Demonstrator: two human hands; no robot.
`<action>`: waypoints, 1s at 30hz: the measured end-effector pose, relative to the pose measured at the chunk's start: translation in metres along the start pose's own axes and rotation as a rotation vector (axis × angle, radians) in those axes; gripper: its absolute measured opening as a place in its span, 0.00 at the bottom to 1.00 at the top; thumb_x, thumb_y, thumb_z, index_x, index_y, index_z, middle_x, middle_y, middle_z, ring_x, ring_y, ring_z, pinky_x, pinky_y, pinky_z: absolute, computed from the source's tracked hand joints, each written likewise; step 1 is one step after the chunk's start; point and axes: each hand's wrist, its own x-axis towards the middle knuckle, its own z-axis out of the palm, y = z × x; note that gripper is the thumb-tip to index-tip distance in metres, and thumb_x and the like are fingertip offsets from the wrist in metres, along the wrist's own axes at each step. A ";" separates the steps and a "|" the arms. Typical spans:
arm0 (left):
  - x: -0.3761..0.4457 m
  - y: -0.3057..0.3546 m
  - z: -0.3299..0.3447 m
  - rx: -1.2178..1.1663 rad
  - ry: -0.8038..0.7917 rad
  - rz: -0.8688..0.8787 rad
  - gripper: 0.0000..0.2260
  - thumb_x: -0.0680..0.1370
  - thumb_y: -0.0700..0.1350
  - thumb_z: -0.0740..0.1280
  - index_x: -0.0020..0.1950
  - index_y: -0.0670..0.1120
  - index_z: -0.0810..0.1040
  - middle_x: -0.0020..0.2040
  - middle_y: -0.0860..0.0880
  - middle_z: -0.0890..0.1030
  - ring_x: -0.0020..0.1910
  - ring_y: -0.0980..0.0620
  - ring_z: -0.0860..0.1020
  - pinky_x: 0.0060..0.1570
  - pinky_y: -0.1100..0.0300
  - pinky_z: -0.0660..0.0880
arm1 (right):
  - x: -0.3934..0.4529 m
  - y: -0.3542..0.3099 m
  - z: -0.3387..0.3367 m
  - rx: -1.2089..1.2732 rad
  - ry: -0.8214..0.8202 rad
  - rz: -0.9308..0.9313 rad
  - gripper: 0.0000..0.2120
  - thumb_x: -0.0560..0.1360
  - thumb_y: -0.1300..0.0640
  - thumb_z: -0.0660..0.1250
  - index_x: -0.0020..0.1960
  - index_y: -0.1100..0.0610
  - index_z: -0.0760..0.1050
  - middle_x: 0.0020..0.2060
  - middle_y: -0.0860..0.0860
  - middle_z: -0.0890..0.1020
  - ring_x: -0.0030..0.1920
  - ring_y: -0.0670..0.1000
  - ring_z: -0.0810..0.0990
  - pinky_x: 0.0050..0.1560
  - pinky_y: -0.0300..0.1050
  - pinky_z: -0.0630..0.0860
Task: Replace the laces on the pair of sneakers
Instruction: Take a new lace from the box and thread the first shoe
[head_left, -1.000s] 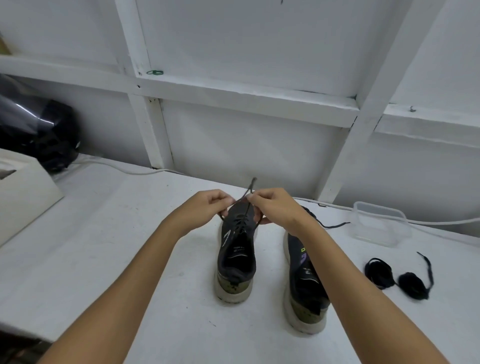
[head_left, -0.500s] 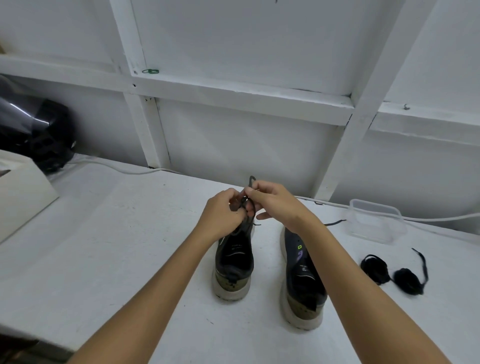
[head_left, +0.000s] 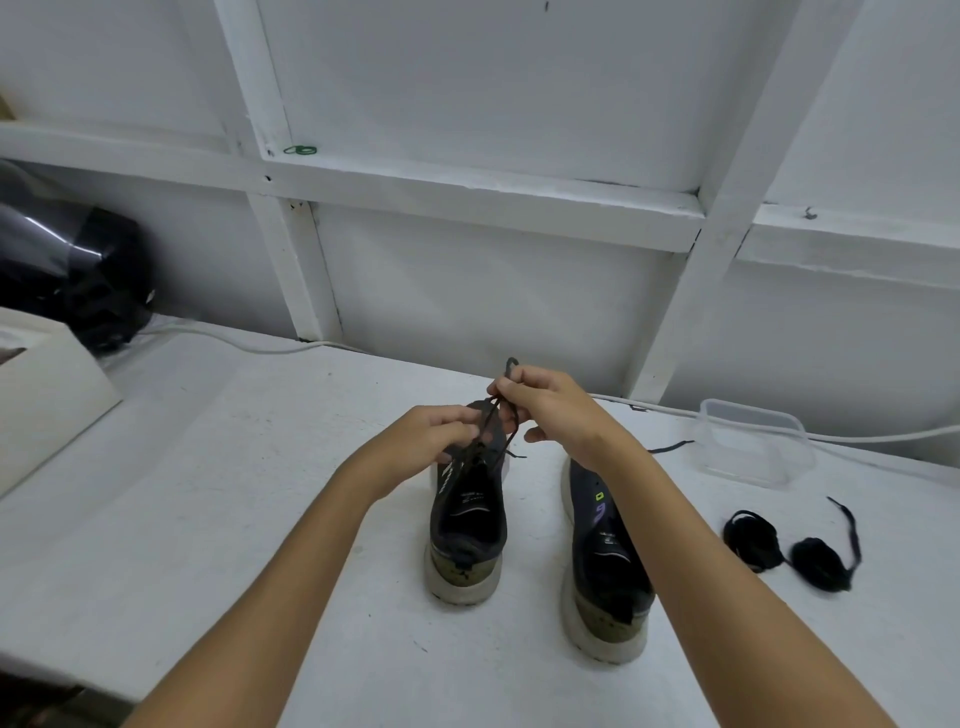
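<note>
Item: dark flat shoelace, threaded in the upper eyelets of the left-hand black knit sneaker with a pale sole and olive heel patch. The sneaker stands upright on the white-painted bench, heel toward the viewer. The lace ends rise from the tongue area to both hands, one end looping up above the right hand.

Left hand: fingers curled, pinching a strand low at the tongue.

Right hand: fingers curled, pinching the lace higher, above the toe end; the thumb sits below.

Companion: second black sneaker with a green and purple side mark, just beside the first on its right, partly under the right forearm. Whether its eyelets carry a lace cannot be told. A dark lace end lies on the bench beyond it.

Nearby: two bundled black laces, well apart to the right; clear plastic tub behind them; white cable along the wall; cream box and glossy black bag at far left.

Risks, judged:
- An uneven pull could leave one lace end short, or drag it back out of its eyelet.
- Tension upward may tip or slide the light sneaker, since neither hand pins it.
- The crossing strands could twist flat-to-edge, or a knot could lock before the lacing is snug.
- The right forearm, close over the second sneaker, could nudge it.
- Bundled laces could be confused: old versus new is not evident.
</note>
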 end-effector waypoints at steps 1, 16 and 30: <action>-0.001 0.000 0.000 0.011 0.000 0.020 0.11 0.82 0.44 0.65 0.60 0.56 0.83 0.53 0.54 0.86 0.52 0.59 0.82 0.52 0.64 0.76 | 0.000 0.000 0.000 -0.001 -0.003 -0.001 0.09 0.82 0.50 0.64 0.46 0.50 0.79 0.35 0.45 0.80 0.38 0.44 0.78 0.44 0.43 0.72; 0.008 0.005 0.013 0.047 0.282 0.143 0.09 0.78 0.41 0.70 0.53 0.55 0.85 0.45 0.57 0.85 0.43 0.64 0.81 0.41 0.75 0.71 | -0.007 -0.001 -0.003 0.128 -0.055 0.000 0.08 0.83 0.52 0.63 0.49 0.54 0.77 0.41 0.52 0.85 0.42 0.51 0.85 0.45 0.45 0.76; 0.007 0.000 -0.020 -0.280 0.671 0.277 0.17 0.81 0.37 0.65 0.62 0.56 0.80 0.65 0.55 0.77 0.58 0.64 0.76 0.61 0.69 0.70 | 0.001 0.017 -0.026 0.654 0.193 0.094 0.12 0.84 0.51 0.60 0.43 0.52 0.74 0.45 0.49 0.85 0.35 0.46 0.78 0.37 0.42 0.68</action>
